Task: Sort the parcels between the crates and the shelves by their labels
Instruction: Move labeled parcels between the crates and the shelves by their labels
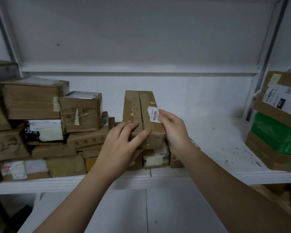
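My left hand (121, 142) and right hand (173, 130) both clasp one brown box (141, 108) at mid-frame, resting on small parcels (155, 158) on the shelf (208, 135). Three stacked parcels (275, 137) sit at the right edge.

head cam | single wide-angle view, worn on the person's head | faces forward and slightly down at the shelf (208, 135) | close in: left hand (123, 145) and right hand (173, 132) hold the parcel (141, 115) at frame centre | straight edges bow near the frame's sides
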### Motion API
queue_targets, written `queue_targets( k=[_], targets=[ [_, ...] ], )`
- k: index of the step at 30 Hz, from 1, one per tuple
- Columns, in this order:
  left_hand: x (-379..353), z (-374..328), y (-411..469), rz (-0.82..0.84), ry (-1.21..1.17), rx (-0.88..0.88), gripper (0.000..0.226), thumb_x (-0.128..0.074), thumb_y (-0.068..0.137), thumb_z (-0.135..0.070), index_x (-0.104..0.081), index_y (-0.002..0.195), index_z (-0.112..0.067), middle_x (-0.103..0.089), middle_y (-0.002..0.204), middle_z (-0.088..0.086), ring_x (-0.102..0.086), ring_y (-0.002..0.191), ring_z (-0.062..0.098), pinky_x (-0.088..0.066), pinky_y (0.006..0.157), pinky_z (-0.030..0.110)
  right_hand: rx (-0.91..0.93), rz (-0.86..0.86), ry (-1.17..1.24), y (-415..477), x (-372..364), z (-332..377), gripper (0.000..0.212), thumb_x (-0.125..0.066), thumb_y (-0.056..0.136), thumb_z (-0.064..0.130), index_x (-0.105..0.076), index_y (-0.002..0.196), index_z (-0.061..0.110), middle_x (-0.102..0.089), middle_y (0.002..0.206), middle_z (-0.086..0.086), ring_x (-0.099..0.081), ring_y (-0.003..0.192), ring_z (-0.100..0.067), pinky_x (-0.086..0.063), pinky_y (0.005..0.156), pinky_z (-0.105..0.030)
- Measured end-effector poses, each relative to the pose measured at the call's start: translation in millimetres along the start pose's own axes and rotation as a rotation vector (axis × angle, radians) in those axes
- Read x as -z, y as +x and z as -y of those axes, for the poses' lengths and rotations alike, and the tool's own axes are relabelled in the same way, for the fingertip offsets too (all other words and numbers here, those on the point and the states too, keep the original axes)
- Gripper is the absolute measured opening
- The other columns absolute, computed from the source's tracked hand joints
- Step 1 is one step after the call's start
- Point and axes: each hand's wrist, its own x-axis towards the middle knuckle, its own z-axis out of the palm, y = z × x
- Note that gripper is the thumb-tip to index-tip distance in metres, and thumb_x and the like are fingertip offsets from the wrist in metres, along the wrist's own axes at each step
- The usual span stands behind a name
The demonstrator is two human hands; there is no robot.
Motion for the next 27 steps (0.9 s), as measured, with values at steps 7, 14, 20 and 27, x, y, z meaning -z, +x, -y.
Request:
queue_targets(
  k=[7,14,20,27],
  targets=[
    [2,10,1,0.168,0.133,0.188,0.073,-0.088,0.057,-0.036,-0.06,0.123,-0.02,-0.061,0.107,0.014,-0.06,0.097,0.035,-0.039,0.092,0.056,0.217,0.141,-0.465,-2,-7,-24,0.019,-0.054,0.095,0.032,-0.069,0.107,0.032,-0.07,0.102,0.013,-0.065,0.096,-0.006,-0.055,0.082,-0.031],
    [5,3,7,0.187,0.141,0.222,0.055,-0.061,0.077,-0.057,-0.06,0.115,-0.018,-0.061,0.109,0.009,-0.056,0.104,0.032,-0.033,0.097,0.051,0.257,0.219,-0.539,-9,-1,-17,0.03,-0.055,0.096,0.029,-0.063,0.125,0.026,-0.065,0.115,0.014,-0.057,0.106,0.006,-0.046,0.09,-0.013],
    [3,-24,43,0.079,0.027,0.164,0.038,-0.062,0.083,-0.042,-0.063,0.109,-0.015,-0.06,0.116,0.012,-0.056,0.105,0.033,-0.039,0.091,0.049,0.311,-0.012,-0.621,-13,39,4,0.021,-0.056,0.095,0.022,-0.065,0.114,0.02,-0.064,0.1,0.015,-0.056,0.088,0.015,-0.04,0.073,0.0],
    [-25,-98,84,0.122,-0.22,0.045,0.037,-0.072,0.08,-0.028,-0.065,0.111,-0.01,-0.06,0.121,0.016,-0.056,0.11,0.036,-0.044,0.088,0.049,0.295,-0.314,-0.865,-32,133,30,0.018,-0.056,0.093,0.018,-0.067,0.107,0.02,-0.064,0.094,0.015,-0.055,0.081,0.009,-0.039,0.07,-0.006]
  ],
)
